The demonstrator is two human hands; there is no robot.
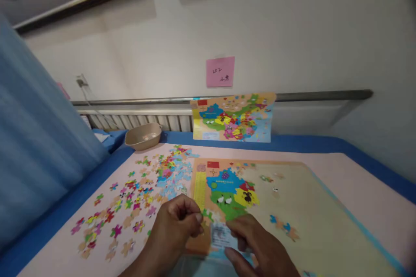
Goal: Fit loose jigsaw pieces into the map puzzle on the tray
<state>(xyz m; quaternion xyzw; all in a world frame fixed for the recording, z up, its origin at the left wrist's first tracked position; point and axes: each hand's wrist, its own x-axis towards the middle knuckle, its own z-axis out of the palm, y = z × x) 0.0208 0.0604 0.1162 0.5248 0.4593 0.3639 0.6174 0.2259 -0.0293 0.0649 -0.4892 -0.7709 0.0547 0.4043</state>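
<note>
My left hand (177, 227) is closed in a pinch above the lower left of the partly assembled map puzzle (224, 181). What its fingertips hold, if anything, is too small and blurred to name. To the right, my right hand (258, 246) hovers over the puzzle's lower part, its thumb and forefinger apart. Between the hands lies a pale printed section (222, 234), partly covered by the right fingers. Just past the left thumb is a green and white puzzle piece (208, 214). The joined area shows a blue region, a green region and a yellow region.
Many loose puzzle pieces (130, 199) spread across the pink sheet on the left; a few lie on the puzzle board (325, 207). A tan basket (143, 136) stands at the back left. A reference map picture (232, 117) leans against the wall rail (318, 95). A blue curtain (42, 138) hangs left.
</note>
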